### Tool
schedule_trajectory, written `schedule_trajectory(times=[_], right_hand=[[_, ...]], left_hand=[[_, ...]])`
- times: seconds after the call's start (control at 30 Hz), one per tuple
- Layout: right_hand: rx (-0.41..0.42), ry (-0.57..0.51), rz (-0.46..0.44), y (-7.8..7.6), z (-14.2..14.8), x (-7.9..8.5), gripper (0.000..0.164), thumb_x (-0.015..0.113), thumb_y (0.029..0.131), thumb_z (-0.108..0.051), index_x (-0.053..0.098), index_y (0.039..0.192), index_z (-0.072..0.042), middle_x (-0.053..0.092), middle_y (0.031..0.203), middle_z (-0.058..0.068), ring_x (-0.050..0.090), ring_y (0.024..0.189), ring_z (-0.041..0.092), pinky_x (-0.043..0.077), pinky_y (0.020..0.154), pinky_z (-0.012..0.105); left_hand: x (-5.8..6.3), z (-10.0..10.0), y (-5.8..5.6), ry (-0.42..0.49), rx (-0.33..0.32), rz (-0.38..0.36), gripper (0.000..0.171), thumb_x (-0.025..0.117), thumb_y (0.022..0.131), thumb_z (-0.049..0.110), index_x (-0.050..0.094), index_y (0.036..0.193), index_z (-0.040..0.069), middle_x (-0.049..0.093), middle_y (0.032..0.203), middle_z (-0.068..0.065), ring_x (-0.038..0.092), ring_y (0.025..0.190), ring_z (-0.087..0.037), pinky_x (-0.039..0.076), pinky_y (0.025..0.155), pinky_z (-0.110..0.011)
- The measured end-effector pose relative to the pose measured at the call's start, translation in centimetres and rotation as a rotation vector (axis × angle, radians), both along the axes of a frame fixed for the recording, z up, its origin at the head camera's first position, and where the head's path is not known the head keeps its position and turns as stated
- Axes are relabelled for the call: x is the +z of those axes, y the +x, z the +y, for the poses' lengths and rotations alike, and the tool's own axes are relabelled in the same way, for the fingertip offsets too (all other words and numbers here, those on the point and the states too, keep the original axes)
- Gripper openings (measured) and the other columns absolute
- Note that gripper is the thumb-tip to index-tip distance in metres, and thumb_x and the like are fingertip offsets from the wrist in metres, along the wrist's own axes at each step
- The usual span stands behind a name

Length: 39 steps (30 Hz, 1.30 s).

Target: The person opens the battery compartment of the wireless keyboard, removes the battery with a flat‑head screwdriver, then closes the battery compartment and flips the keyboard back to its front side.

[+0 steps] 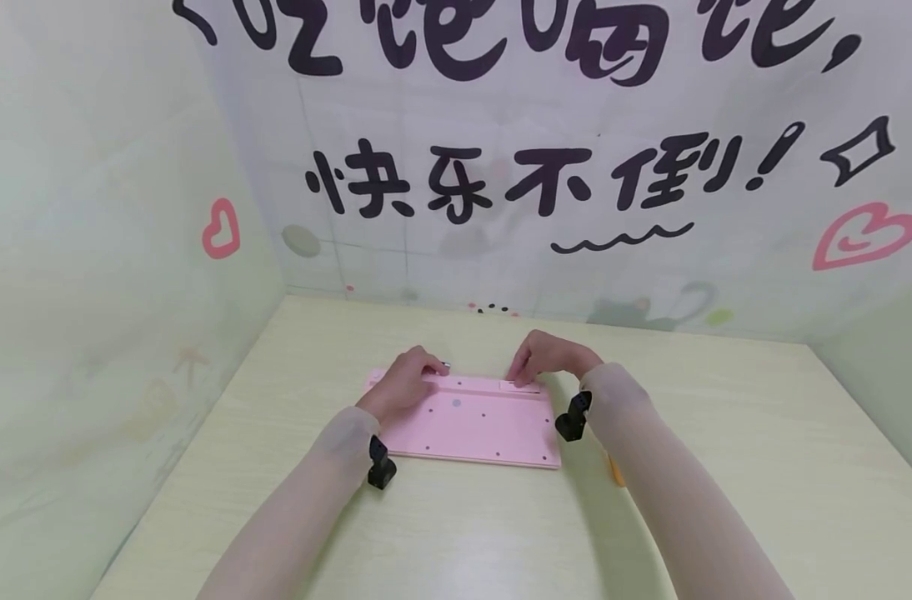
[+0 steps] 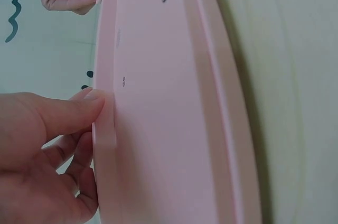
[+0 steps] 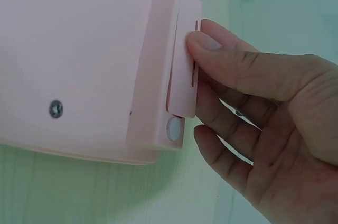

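Note:
A pink keyboard (image 1: 471,429) lies with its underside up, small screws dotted over it. At the far raised edge, left of the middle, my left hand (image 1: 409,383) grips it, thumb (image 2: 79,109) on top and fingers curled behind. My right hand (image 1: 543,357) is at the right end of the same edge. There its thumb and fingers pinch the battery cover (image 3: 185,71), a narrow pink strip sitting slightly askew in its slot. Beside the cover's end is a round white rubber foot (image 3: 173,128).
A small dark, shiny item (image 1: 446,364) lies just past my left fingertips. Partly hidden by my right forearm, an orange object (image 1: 616,472) lies on the pale wooden table (image 1: 486,533). Printed cloth walls (image 1: 501,275) stand behind and at both sides.

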State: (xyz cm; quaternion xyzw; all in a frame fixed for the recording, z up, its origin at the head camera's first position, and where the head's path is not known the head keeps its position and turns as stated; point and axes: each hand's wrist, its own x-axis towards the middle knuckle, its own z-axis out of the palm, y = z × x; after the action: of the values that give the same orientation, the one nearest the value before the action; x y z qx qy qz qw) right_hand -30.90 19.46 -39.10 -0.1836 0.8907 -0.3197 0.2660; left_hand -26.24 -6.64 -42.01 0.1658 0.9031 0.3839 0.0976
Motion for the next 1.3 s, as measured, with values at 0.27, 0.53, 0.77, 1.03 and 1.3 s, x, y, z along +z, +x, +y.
schedule_trajectory(times=[0.27,0.53,0.77,1.03,1.3], right_hand=[[-0.007,-0.008,-0.047,0.01,0.04,0.14,0.012,0.071,0.076,-0.002,0.073,0.088,0.0,0.068,0.079,0.003,0.051,0.067,0.011,0.044,0.064,0.025],[-0.038,0.016,-0.071,0.33,0.0,0.24,0.012,0.069,0.078,-0.003,0.073,0.089,-0.002,0.066,0.077,0.0,0.05,0.068,0.014,0.041,0.065,0.026],[-0.082,0.031,-0.082,0.21,-0.27,0.1,0.012,0.071,0.076,-0.003,0.073,0.088,-0.004,0.066,0.076,0.0,0.049,0.062,0.012,0.041,0.059,0.026],[-0.11,0.058,-0.101,0.06,-0.39,0.49,0.012,0.072,0.075,-0.003,0.074,0.087,-0.004,0.065,0.072,-0.001,0.049,0.058,0.011,0.041,0.057,0.026],[-0.108,0.066,-0.023,0.41,-0.68,0.04,0.012,0.073,0.074,-0.001,0.074,0.086,-0.003,0.066,0.072,0.002,0.049,0.056,0.01,0.037,0.051,0.022]], left_hand=[[0.05,0.13,0.12,0.0,0.014,-0.002,0.024,0.058,0.085,-0.006,0.068,0.102,0.008,0.051,0.101,-0.005,0.048,0.096,-0.022,0.04,0.09,-0.035],[0.04,0.14,0.22,-0.01,0.006,0.006,0.024,0.058,0.085,-0.005,0.067,0.102,0.008,0.051,0.099,-0.004,0.047,0.095,-0.022,0.039,0.09,-0.035],[0.09,0.08,0.23,-0.005,0.005,0.007,0.024,0.056,0.085,-0.006,0.067,0.101,0.008,0.051,0.1,-0.004,0.047,0.095,-0.022,0.04,0.089,-0.034],[0.31,0.16,0.15,-0.004,-0.01,0.009,0.023,0.058,0.084,-0.006,0.067,0.101,0.008,0.051,0.103,-0.005,0.047,0.098,-0.023,0.039,0.091,-0.036],[0.38,0.12,0.38,-0.013,-0.012,0.006,0.024,0.057,0.084,-0.006,0.067,0.102,0.007,0.051,0.101,-0.005,0.048,0.098,-0.023,0.039,0.092,-0.037]])
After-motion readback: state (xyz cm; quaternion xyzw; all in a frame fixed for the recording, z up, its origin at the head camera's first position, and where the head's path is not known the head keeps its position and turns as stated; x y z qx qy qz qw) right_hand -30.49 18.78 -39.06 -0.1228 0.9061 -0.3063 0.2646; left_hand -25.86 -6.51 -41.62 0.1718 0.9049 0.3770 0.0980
